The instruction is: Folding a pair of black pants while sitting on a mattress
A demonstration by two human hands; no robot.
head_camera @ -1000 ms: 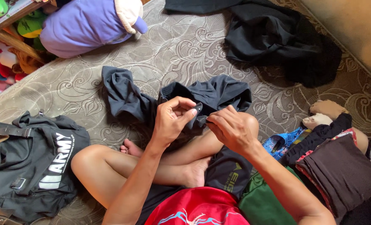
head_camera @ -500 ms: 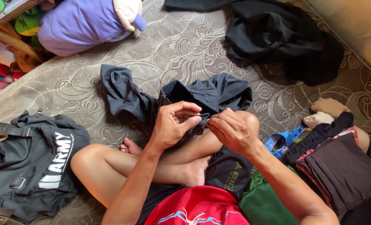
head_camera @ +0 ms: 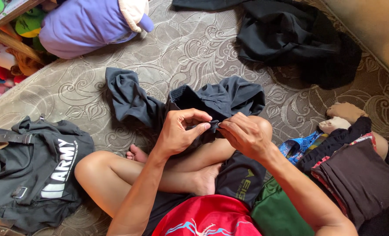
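Head view, going left to right: at 8 o'clock a dark grey bag [head_camera: 28, 170] with straps and white lettering lies on the patterned mattress [head_camera: 177, 48], and at 11 o'clock a purple cushion [head_camera: 83, 28] sits beside a heap of soft toys [head_camera: 6, 52]. Near the centre, a crumpled dark grey garment [head_camera: 203, 100] is spread over the mattress and draped on the person's crossed legs, one bunched end reaching toward 10 o'clock. The left hand [head_camera: 179, 131] pinches a small fold of this garment between thumb and fingertips, fingers curled; the right hand [head_camera: 244, 133], directly beside it and almost touching, pinches the same edge from the 3 o'clock side, resting over the knee. At 1 o'clock a black heap of clothing [head_camera: 299, 39] lies well apart from the hands. At 4 o'clock a stack of folded clothes [head_camera: 356, 175], brown on top, sits next to a blue patterned cloth [head_camera: 297, 146], with a green fabric [head_camera: 277, 209] nearer 5 o'clock.
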